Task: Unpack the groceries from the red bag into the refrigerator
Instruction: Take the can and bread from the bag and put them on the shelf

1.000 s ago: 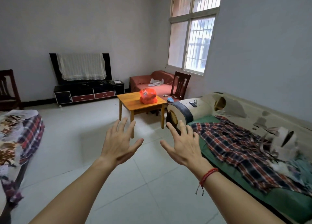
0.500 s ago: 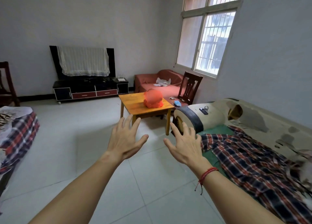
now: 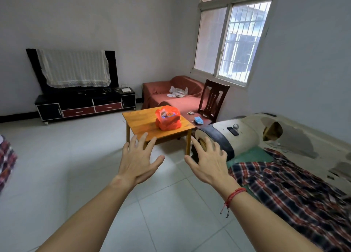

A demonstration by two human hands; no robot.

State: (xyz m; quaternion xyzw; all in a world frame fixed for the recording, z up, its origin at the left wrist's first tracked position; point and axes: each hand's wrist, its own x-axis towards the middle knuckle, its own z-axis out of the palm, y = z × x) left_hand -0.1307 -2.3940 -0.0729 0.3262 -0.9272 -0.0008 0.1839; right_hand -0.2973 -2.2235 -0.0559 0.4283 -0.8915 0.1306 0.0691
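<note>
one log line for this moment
left hand: open, empty | right hand: open, empty | red bag: on wooden table, untouched

Thin glossy plastic red bag (image 3: 167,118) on a smooth varnished wooden table (image 3: 140,121).

Things counted
One red plastic bag (image 3: 167,118), one square wooden table (image 3: 140,121) and two bare hands (left hand (image 3: 137,164), right hand (image 3: 209,166)) are seen.
</note>
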